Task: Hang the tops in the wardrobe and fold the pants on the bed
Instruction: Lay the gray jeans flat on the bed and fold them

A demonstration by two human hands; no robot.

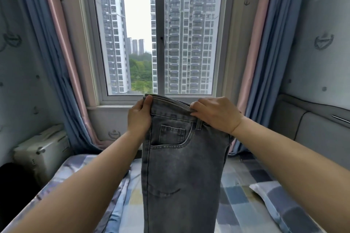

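Note:
A pair of grey jeans hangs upright in front of me, folded lengthwise with one leg over the other, front pocket facing me. My left hand grips the left end of the waistband. On the right end, my right hand pinches the stacked waistband layers. The legs drop out of view at the bottom edge. Beneath them lies the bed with a blue, grey and white checked sheet.
A window with blue and pink curtains fills the far wall. A white case stands left of the bed. A padded grey headboard runs along the right. A pillow lies at lower right.

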